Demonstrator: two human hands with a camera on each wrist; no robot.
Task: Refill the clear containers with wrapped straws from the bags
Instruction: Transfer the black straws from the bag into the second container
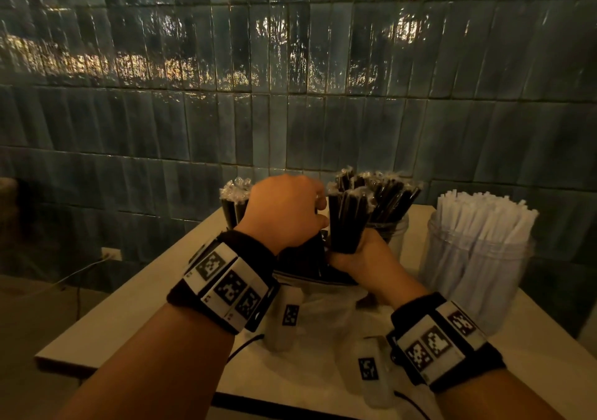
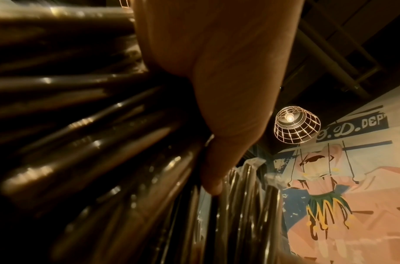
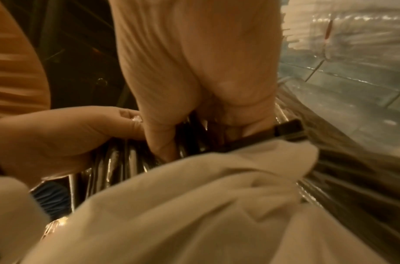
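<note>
Your right hand (image 1: 358, 251) grips a bunch of black straws (image 1: 349, 222); your left hand (image 1: 284, 213) curls round more straws from the bag (image 1: 323, 303) on the counter (image 1: 129, 306).

the left hand (image 1: 284, 211) covers most of the jar behind it (image 1: 233, 200). the bag (image 1: 326, 306) mouth is lost beneath both wrists. the right hand's (image 1: 361, 258) fingertips are buried among the black straws (image 1: 349, 222). the right wrist view is smeared.

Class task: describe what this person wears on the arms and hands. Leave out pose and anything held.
Both hands, left hand and right hand, are bare. Each wrist has a black band carrying white blocks printed with black square-patterned markers. Thin dark cables trail beneath. No sleeves show.
</note>
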